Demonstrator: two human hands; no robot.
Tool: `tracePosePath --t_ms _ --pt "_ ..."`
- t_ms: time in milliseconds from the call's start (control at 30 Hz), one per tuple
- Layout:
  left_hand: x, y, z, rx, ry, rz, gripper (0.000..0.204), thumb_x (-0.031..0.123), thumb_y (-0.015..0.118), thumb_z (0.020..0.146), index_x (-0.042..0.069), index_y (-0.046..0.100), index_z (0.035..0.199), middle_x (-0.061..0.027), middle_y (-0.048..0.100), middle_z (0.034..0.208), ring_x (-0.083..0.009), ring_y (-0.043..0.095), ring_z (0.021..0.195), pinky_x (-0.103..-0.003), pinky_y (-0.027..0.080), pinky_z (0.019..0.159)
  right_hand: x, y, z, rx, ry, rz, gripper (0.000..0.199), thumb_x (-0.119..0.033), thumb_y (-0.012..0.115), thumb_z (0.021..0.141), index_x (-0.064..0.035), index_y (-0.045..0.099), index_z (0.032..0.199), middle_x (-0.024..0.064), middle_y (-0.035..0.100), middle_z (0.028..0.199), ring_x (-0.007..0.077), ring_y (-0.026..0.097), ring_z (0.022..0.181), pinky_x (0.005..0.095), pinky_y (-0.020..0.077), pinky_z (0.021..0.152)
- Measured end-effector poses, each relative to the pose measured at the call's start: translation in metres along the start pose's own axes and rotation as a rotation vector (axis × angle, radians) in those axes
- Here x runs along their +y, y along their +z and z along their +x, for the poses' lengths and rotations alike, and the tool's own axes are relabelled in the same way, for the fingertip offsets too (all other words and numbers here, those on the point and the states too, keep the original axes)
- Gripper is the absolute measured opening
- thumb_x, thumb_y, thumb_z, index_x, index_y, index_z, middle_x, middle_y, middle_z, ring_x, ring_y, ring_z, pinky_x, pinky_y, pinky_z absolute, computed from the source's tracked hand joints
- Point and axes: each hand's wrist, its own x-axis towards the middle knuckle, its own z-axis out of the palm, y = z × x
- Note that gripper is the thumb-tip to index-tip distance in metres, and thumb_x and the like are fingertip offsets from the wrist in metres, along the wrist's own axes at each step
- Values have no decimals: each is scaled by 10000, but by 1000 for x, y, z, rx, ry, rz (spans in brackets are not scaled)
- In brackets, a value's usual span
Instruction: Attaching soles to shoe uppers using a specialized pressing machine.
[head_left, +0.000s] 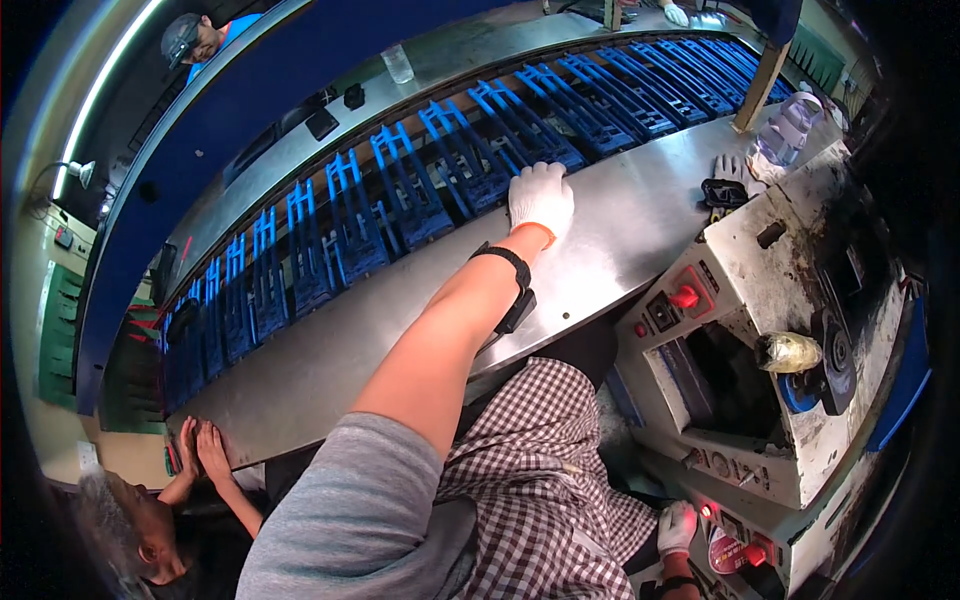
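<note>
My left hand [541, 203], in a white knit glove with an orange cuff, is at the inner edge of the steel tabletop [420, 270], against the blue slatted conveyor [440, 160]. Its fingers are curled down and their tips are hidden. A black watch [507, 275] sits on that wrist. Down at the lower right, my right hand [677, 527], also white-gloved, is closed beside a red-lit button [707, 511] on a machine's control panel. Whether it grips anything I cannot make out. A red knob [754, 555] is just right of it.
A scuffed cream machine [740, 230] with a red button stands at the right, a taped roll [788, 352] on it. Loose gloves [728, 185] and a clear jug [788, 128] lie beyond. At lower left, another person's bare hands [200, 450] touch the table's end. Another person [195, 42] stands across.
</note>
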Motion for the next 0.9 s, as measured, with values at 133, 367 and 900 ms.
tracePosePath --t_ms 133,367,900 --pt "-1 -1 0 1 -8 -6 251 231 600 938 108 721 1121 -124 708 1101 -321 665 1068 -473 517 914 1 1 0 -15 4 13 154 -139 656 813 -13 571 789 205 588 853 434 572 851 522 453 760" --pt "-1 0 0 -11 -7 -11 265 231 596 941 110 722 1140 -125 705 1119 -320 661 1078 -473 512 924 0 2 0 5 18 7 172 -150 654 836 -11 566 788 204 585 851 435 567 841 512 447 748" --pt "0 -2 0 -10 -10 -19 316 229 543 943 102 726 1167 -153 718 1107 -348 666 1058 -497 510 929 -6 1 1 124 -47 -9 163 -139 637 839 -10 560 775 211 575 818 442 569 814 518 445 729"
